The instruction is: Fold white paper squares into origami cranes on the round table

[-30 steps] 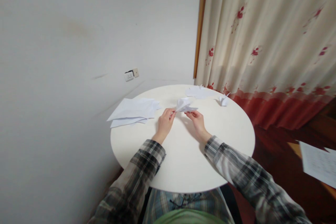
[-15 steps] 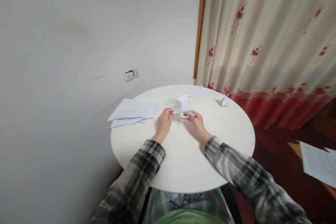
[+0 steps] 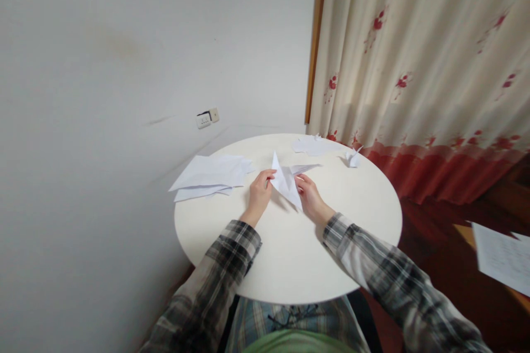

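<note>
A folded white paper piece [image 3: 285, 181] with long pointed flaps is held just above the round white table [image 3: 290, 253]. My left hand [image 3: 260, 194] pinches its left edge with fingers closed. My right hand [image 3: 308, 196] grips its right side, fingers closed on the paper. One point sticks up toward the wall and another reaches down toward me, while a thin flap runs off to the right.
A loose stack of white sheets [image 3: 209, 175] lies at the table's left. More white paper [image 3: 311, 145] and a small folded figure [image 3: 353, 158] sit at the far edge by the flowered curtain [image 3: 418, 66]. A printed sheet [image 3: 503, 256] lies at the right.
The paper piece has been opened out from a small crumpled bundle into a longer pointed shape. Both hands stayed in nearly the same place, pinching it.
</note>
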{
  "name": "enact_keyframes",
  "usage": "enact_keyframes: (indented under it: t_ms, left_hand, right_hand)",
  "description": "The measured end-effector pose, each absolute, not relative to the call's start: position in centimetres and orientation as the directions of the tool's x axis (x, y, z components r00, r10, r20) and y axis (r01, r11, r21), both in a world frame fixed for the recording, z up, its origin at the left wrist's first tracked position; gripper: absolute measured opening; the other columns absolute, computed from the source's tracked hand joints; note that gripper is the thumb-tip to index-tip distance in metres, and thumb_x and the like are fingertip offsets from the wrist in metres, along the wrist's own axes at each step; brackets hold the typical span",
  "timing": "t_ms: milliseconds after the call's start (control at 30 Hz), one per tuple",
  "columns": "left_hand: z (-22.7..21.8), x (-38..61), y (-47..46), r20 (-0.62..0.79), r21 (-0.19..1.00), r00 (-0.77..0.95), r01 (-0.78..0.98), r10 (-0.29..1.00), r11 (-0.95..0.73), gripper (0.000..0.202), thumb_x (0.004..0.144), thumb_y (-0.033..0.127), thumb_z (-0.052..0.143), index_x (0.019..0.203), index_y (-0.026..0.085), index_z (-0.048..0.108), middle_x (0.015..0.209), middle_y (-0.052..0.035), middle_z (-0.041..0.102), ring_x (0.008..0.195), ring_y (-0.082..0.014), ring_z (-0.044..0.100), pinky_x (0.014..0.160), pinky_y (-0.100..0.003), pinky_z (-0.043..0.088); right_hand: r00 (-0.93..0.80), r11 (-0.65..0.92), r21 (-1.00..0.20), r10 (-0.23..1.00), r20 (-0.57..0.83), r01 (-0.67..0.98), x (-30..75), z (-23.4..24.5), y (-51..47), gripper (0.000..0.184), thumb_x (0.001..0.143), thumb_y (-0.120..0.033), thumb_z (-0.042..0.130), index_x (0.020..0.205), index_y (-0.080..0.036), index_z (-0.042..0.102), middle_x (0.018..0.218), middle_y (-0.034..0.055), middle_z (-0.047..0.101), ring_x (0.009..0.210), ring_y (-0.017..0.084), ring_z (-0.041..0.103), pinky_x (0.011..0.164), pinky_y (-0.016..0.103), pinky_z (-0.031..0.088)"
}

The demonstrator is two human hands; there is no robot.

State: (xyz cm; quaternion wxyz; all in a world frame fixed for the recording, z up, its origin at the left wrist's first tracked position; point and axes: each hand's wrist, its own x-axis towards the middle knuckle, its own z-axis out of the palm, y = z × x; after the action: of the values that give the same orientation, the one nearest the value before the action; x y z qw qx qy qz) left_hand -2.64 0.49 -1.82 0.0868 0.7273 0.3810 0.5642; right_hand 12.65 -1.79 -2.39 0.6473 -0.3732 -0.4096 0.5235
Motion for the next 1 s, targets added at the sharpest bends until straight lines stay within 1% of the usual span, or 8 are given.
enact_keyframes:
  t_ms: [133, 233, 300, 500, 567, 700, 900, 1000]
  left_hand:
    - [-1.9, -2.6, 0.7, 0.743, 0.568, 0.069, 0.46, 0.665, -0.682, 0.034, 0.066, -0.002, 0.037, 0.088, 0.02, 0.053, 0.093, -0.0031, 0.063, 0.091, -0.0141, 0.059, 0.084, -0.031, 0.047]
    - [-2.2, -2.6, 1.0, 0.728, 0.602, 0.06, 0.42, 0.683, -0.679, 0.034, 0.068, 0.001, 0.042, 0.094, 0.02, 0.051, 0.092, -0.0038, 0.063, 0.09, -0.0144, 0.06, 0.083, -0.031, 0.048]
    - [-2.3, -2.6, 1.2, 0.719, 0.612, 0.072, 0.406, 0.692, -0.679, 0.037, 0.068, 0.001, 0.043, 0.1, 0.02, 0.048, 0.094, -0.0045, 0.062, 0.092, -0.0147, 0.06, 0.083, -0.032, 0.047]
    - [-2.5, -2.7, 1.2, 0.711, 0.559, 0.124, 0.497, 0.692, -0.664, 0.047, 0.068, 0.002, 0.048, 0.112, 0.02, 0.045, 0.102, -0.0061, 0.061, 0.098, -0.0175, 0.056, 0.086, -0.035, 0.045]
    - [-2.5, -2.7, 1.2, 0.724, 0.526, 0.127, 0.534, 0.677, -0.662, 0.044, 0.068, 0.002, 0.049, 0.109, 0.02, 0.05, 0.101, -0.0055, 0.062, 0.098, -0.0185, 0.055, 0.086, -0.036, 0.044]
    - [-2.6, -2.9, 1.5, 0.742, 0.466, 0.166, 0.569, 0.65, -0.677, 0.035, 0.068, 0.0, 0.046, 0.094, 0.02, 0.06, 0.097, -0.0052, 0.064, 0.097, -0.0193, 0.054, 0.089, -0.038, 0.043]
    - [-2.6, -3.0, 1.8, 0.757, 0.444, 0.216, 0.522, 0.617, -0.728, 0.034, 0.074, 0.005, 0.046, 0.1, 0.021, 0.061, 0.112, -0.0049, 0.062, 0.107, -0.0184, 0.05, 0.097, -0.041, 0.038]
    - [-2.4, -3.0, 1.7, 0.774, 0.47, 0.167, 0.495, 0.611, -0.731, 0.026, 0.076, 0.009, 0.048, 0.093, 0.021, 0.064, 0.109, -0.0057, 0.063, 0.105, -0.0179, 0.052, 0.096, -0.041, 0.038]
  right_hand:
    - [0.086, 0.186, -0.874, 0.983, 0.165, -0.45, 12.6, -2.3, -2.0, 0.019, 0.061, -0.03, 0.066, 0.076, -0.02, 0.06, 0.076, -0.0012, 0.064, 0.071, 0.013, 0.055, 0.062, 0.023, 0.04]
    - [0.093, 0.204, -0.869, 0.979, 0.182, -0.45, 12.6, -2.3, -2.1, 0.017, 0.063, -0.032, 0.066, 0.071, -0.02, 0.058, 0.07, -0.0026, 0.06, 0.066, 0.012, 0.053, 0.061, 0.023, 0.04]
    - [0.11, 0.213, -0.876, 0.977, 0.183, -0.434, 12.6, -2.2, -2.1, 0.018, 0.062, -0.033, 0.067, 0.069, -0.02, 0.056, 0.067, -0.0037, 0.059, 0.065, 0.012, 0.052, 0.062, 0.023, 0.04]
    - [0.145, 0.221, -0.878, 0.974, 0.175, -0.425, 12.8, -2.0, -2.1, 0.021, 0.058, -0.033, 0.07, 0.069, -0.02, 0.058, 0.07, -0.0034, 0.061, 0.067, 0.012, 0.054, 0.066, 0.024, 0.042]
    - [0.13, 0.207, -0.876, 0.978, 0.166, -0.437, 12.8, -2.1, -2.0, 0.02, 0.058, -0.033, 0.07, 0.067, -0.02, 0.058, 0.068, -0.0032, 0.06, 0.067, 0.012, 0.054, 0.066, 0.024, 0.042]
    - [0.074, 0.174, -0.871, 0.985, 0.158, -0.458, 12.9, -2.2, -2.1, 0.018, 0.061, -0.034, 0.069, 0.066, -0.019, 0.058, 0.066, -0.0028, 0.06, 0.065, 0.012, 0.054, 0.066, 0.024, 0.042]
    - [0.006, 0.133, -0.871, 0.989, 0.148, -0.473, 12.9, -2.0, -2.3, 0.018, 0.061, -0.033, 0.069, 0.064, -0.018, 0.059, 0.064, -0.0019, 0.06, 0.061, 0.011, 0.053, 0.063, 0.024, 0.042]
    - [-0.006, 0.113, -0.866, 0.991, 0.133, -0.486, 12.8, -2.2, -2.1, 0.018, 0.061, -0.033, 0.068, 0.067, -0.018, 0.06, 0.064, -0.0014, 0.061, 0.06, 0.012, 0.054, 0.061, 0.024, 0.042]
